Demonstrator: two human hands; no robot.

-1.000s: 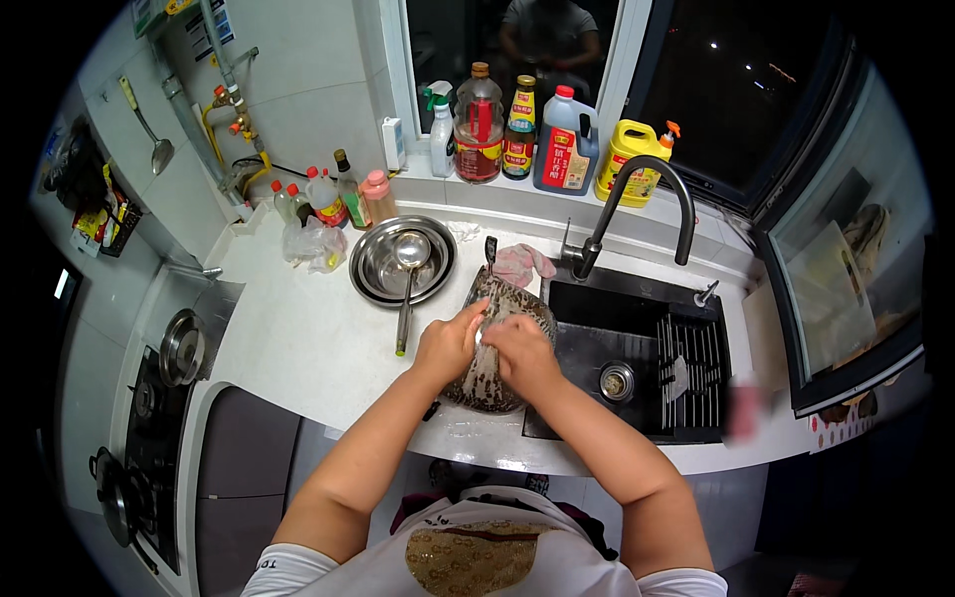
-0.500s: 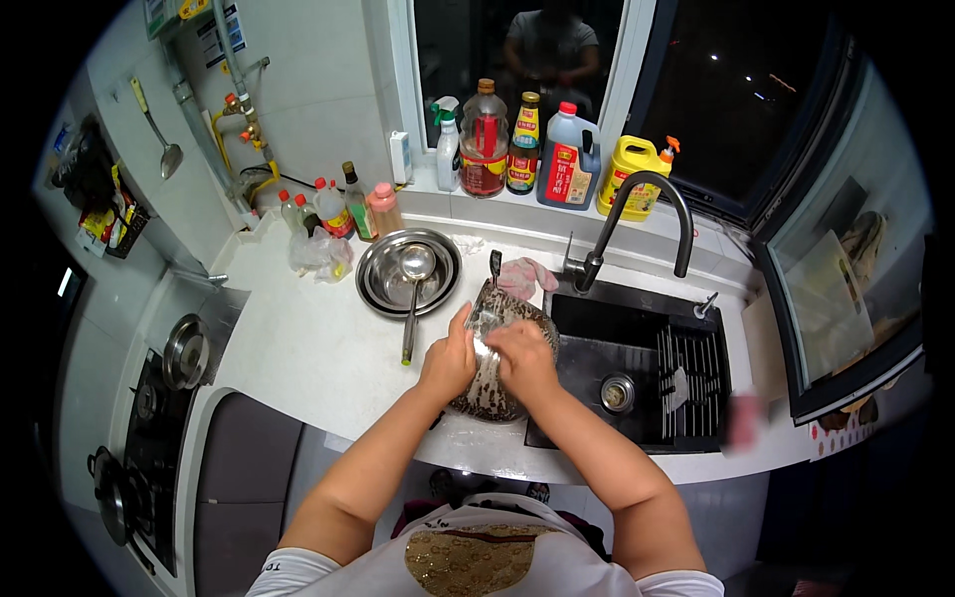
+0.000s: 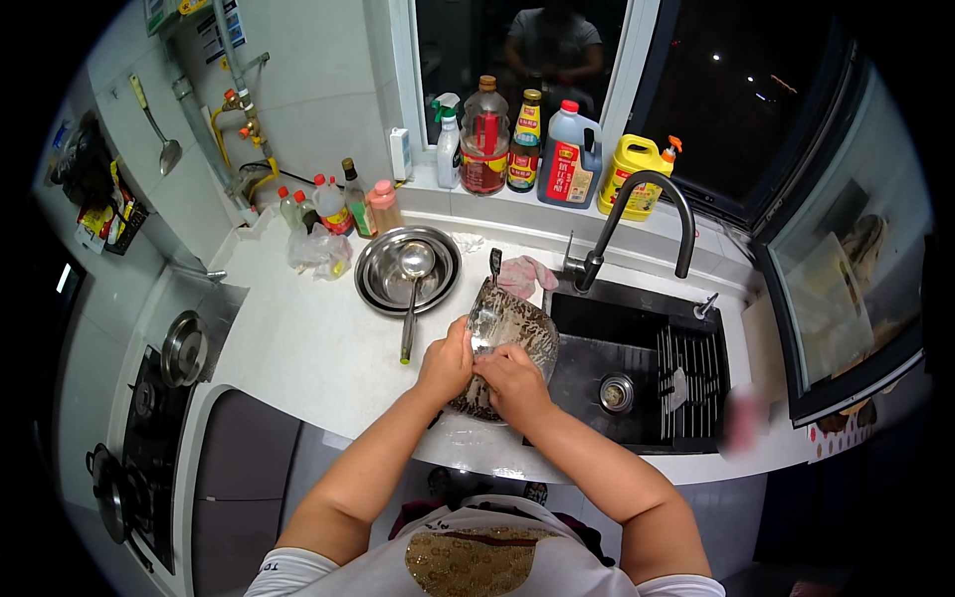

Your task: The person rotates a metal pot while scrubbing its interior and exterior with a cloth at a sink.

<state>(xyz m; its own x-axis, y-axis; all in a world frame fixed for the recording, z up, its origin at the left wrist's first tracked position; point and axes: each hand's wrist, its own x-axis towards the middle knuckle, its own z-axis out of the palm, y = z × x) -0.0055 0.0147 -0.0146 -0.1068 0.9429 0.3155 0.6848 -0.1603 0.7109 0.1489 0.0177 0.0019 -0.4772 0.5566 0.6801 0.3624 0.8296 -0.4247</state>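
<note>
A broad, mottled brown-and-silver piece with a rounded outline lies over the counter's front part, beside the sink. I cannot make out its kind. A black looped tab shows at its far end. My left hand is closed on its left edge, thumb on top. Over its middle, my right hand is closed, fingers curled together and touching near the left thumb. What those fingers pinch, if anything, is hidden. A small shiny patch shows just beyond the fingertips.
Left of my hands, a ladle rests in stacked steel bowls. A black sink with faucet and rack lies right. Behind are a pink cloth and sill bottles. A stove stands far left.
My right hand has slid toward me and slightly left over the mottled piece, its fingers now curled closer together. The left hand has shifted only slightly, still on the edge.
</note>
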